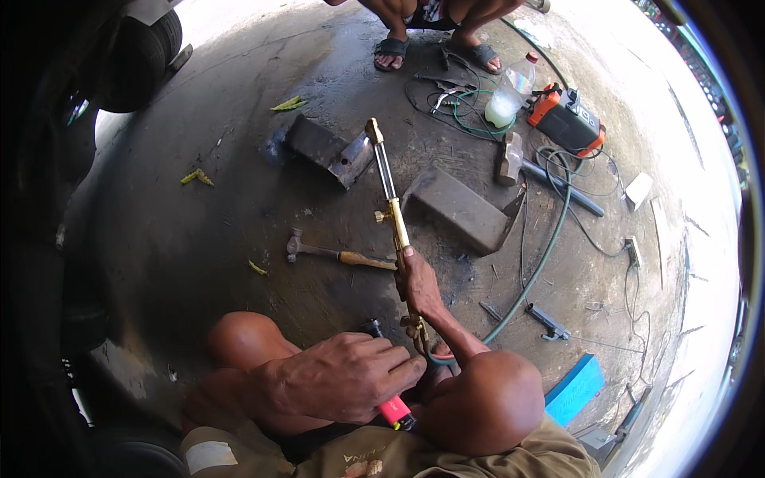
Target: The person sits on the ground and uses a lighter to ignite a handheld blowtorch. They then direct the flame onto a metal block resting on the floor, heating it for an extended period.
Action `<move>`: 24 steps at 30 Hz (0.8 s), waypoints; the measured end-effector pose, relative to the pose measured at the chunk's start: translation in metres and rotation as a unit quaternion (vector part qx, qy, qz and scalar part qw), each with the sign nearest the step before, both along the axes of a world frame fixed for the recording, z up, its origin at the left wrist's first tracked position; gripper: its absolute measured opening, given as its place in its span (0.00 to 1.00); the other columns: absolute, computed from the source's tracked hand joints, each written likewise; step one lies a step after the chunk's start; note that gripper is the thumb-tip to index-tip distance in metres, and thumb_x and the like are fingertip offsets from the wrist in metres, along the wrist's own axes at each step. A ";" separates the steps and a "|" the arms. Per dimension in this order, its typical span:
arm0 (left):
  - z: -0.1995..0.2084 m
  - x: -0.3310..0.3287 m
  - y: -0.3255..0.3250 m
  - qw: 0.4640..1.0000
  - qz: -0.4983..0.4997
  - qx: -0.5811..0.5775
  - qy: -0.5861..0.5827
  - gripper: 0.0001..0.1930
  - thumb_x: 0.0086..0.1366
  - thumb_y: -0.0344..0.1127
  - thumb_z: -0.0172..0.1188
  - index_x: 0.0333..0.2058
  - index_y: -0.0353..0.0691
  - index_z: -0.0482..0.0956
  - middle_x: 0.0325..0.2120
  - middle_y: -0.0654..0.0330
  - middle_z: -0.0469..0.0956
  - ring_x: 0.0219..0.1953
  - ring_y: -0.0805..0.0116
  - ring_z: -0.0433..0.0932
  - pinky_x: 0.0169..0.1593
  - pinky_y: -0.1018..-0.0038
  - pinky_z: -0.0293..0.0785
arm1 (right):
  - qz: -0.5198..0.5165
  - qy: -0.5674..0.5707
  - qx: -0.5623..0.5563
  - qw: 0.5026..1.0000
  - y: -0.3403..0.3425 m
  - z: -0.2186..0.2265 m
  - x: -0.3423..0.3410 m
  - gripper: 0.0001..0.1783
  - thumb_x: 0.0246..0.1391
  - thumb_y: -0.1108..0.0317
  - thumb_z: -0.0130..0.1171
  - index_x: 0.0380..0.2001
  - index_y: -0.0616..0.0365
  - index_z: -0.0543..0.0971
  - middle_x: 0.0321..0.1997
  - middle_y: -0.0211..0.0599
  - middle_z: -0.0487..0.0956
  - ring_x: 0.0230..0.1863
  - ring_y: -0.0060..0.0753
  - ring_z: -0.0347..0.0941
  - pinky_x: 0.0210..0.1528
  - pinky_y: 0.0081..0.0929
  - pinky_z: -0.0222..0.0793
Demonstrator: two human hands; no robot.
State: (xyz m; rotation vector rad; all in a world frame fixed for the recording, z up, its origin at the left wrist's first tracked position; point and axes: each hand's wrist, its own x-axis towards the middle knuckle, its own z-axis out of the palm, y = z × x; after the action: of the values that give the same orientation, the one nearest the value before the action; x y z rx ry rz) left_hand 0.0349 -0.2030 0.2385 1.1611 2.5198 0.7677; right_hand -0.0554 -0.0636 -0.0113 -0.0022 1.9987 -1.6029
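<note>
My right hand [417, 283] is wrapped round the handle of a brass cutting torch [386, 171], whose head points away from me. Hoses run from the torch's near end. Above my lap, my left hand [339, 378] is closed on a pink lighter [394, 409], with its black end sticking out below the fingers. A dark cylindrical thing [373, 326] shows just beyond this hand; I cannot tell whether the hand holds it. Left of the torch lies a ball-peen hammer [319, 252] with a wooden handle. Two steel channel pieces [323, 147] [462, 209] lie on either side of the torch head.
A person in sandals [390, 52] squats opposite. At the far right are a plastic bottle [510, 95], an orange-and-black machine [567, 119], a sledgehammer [510, 159] and tangled cables. A green hose [550, 251] curves along my right. Dark wheels [139, 60] stand far left; a blue box [577, 389] lies near right.
</note>
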 end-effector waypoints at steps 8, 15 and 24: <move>-0.014 -0.007 0.003 0.996 -0.012 -0.035 -0.076 0.12 0.65 0.36 0.60 0.42 0.34 0.75 0.28 0.56 0.76 0.31 0.59 0.80 0.37 0.65 0.78 | 0.066 0.085 0.092 0.990 -0.001 0.027 0.011 0.35 0.63 0.36 0.51 0.52 0.61 0.73 0.28 0.60 0.80 0.36 0.67 0.79 0.40 0.55 0.69; -0.032 -0.017 0.008 0.985 -0.023 -0.054 -0.164 0.09 0.65 0.33 0.59 0.37 0.34 0.72 0.28 0.52 0.78 0.34 0.53 0.82 0.39 0.60 0.79 | 0.066 0.128 0.079 0.986 0.011 0.015 0.017 0.32 0.62 0.41 0.56 0.52 0.60 0.73 0.28 0.58 0.80 0.33 0.64 0.80 0.37 0.52 0.72; -0.052 -0.035 0.005 0.981 -0.036 -0.048 -0.187 0.10 0.62 0.32 0.60 0.38 0.34 0.72 0.29 0.52 0.78 0.34 0.52 0.82 0.39 0.60 0.79 | 0.070 0.152 0.111 0.980 0.033 0.025 0.009 0.34 0.58 0.40 0.62 0.53 0.59 0.74 0.36 0.56 0.83 0.37 0.59 0.81 0.40 0.49 0.74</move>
State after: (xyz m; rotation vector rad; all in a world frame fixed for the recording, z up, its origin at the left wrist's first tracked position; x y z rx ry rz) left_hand -0.0005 -0.1977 0.1865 0.9675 2.1676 0.7565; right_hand -0.0465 -0.0311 0.0140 -0.3129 2.3428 -1.3485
